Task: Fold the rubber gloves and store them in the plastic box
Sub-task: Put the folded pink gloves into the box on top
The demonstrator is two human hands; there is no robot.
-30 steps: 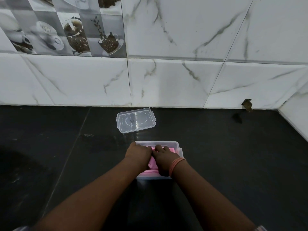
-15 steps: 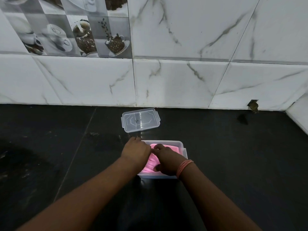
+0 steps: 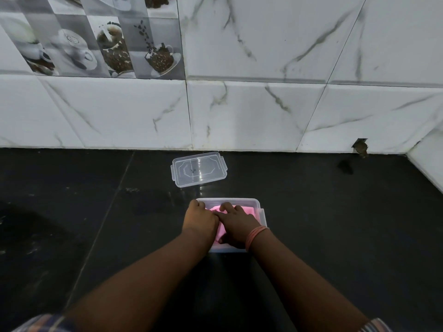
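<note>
A clear plastic box [image 3: 260, 212] stands on the black counter in front of me. Pink rubber gloves [image 3: 247, 209] lie folded inside it, mostly covered by my hands. My left hand [image 3: 200, 220] is curled at the box's left edge, fingers bent down onto the gloves. My right hand [image 3: 236, 225], with an orange band on the wrist, lies flat on the gloves with its fingers spread. The two hands touch each other over the box. The box's clear lid [image 3: 199, 169] lies apart, farther back near the wall.
The black counter [image 3: 335, 224] runs to a white marble-tiled wall [image 3: 251, 111] at the back and a side wall at the far right. A small chipped hole [image 3: 360, 147] shows at the wall's base on the right.
Both hands have stayed on the gloves in the box. My right hand has flattened and its fingers have spread a little; my left hand shifted slightly toward the box's left edge.
</note>
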